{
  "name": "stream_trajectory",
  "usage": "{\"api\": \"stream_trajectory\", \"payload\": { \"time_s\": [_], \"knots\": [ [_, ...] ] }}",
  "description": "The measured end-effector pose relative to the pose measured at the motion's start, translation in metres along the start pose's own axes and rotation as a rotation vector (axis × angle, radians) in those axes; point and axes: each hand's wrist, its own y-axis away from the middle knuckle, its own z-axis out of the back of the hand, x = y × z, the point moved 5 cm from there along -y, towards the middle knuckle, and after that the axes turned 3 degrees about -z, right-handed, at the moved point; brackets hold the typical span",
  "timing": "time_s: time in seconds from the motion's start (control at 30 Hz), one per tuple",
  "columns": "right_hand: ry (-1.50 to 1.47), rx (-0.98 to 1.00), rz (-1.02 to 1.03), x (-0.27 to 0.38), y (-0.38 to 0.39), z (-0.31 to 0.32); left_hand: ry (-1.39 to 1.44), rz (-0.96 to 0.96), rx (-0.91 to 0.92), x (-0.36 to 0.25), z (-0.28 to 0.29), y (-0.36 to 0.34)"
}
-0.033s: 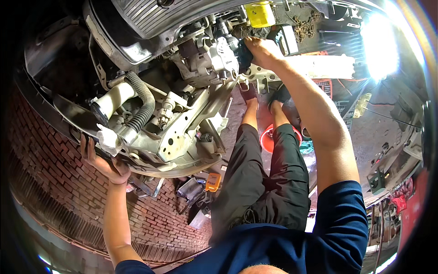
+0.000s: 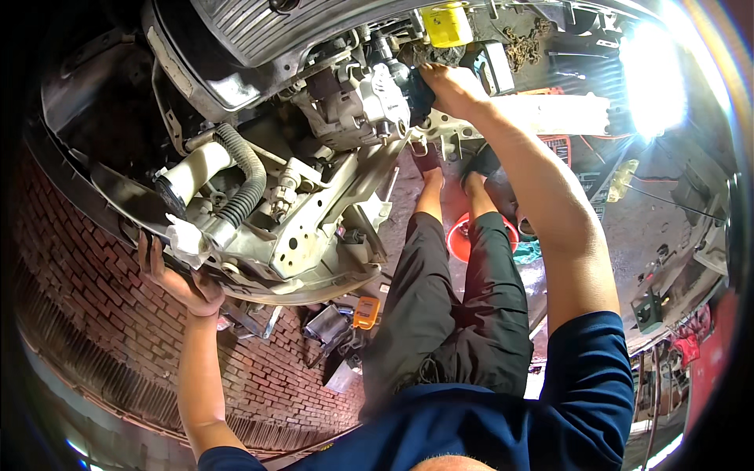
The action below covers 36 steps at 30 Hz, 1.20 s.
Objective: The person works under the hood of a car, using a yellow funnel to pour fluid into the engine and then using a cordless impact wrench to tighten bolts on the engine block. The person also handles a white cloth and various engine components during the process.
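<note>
My left hand [image 2: 179, 279] is braced against the car's curved lower body edge [image 2: 298, 292], fingers apart and slightly bent, below a white plastic piece [image 2: 187, 239] and a grey corrugated hose [image 2: 243, 173]. My right hand [image 2: 448, 90] is closed on a dark component [image 2: 418, 98] beside a silver engine housing [image 2: 365, 106]; its fingertips are partly hidden. Just above that hand are a yellow cylindrical part [image 2: 444, 23] and a black-and-white box-shaped part [image 2: 491, 67]. A pale metal beam [image 2: 565, 116] passes behind my right forearm.
My legs and feet stand below the engine bay, near a red bucket [image 2: 459, 247] and a teal cloth [image 2: 528, 253]. An orange case [image 2: 367, 312] and metal parts lie on the brick floor [image 2: 267, 385]. A bright lamp [image 2: 652, 78] shines at upper right, above more scattered tools.
</note>
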Motion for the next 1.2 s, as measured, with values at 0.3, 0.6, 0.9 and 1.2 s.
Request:
{"api": "stream_trajectory", "payload": {
  "time_s": [0.3, 0.6, 0.9, 1.2],
  "knots": [
    [0.094, -0.033, 0.01, 0.002, -0.002, -0.003, 0.017, -0.003, -0.008, -0.002, 0.0, -0.002],
    [0.026, -0.025, -0.09, -0.005, -0.006, -0.013, 0.033, -0.001, -0.012, 0.001, 0.0, -0.001],
    [-0.005, -0.041, -0.057, -0.008, -0.012, -0.009, 0.012, -0.013, 0.021, -0.001, 0.003, -0.005],
    [0.092, 0.054, -0.067, 0.005, -0.005, 0.013, 0.0, 0.014, 0.031, 0.001, -0.001, 0.005]
  ]
}}
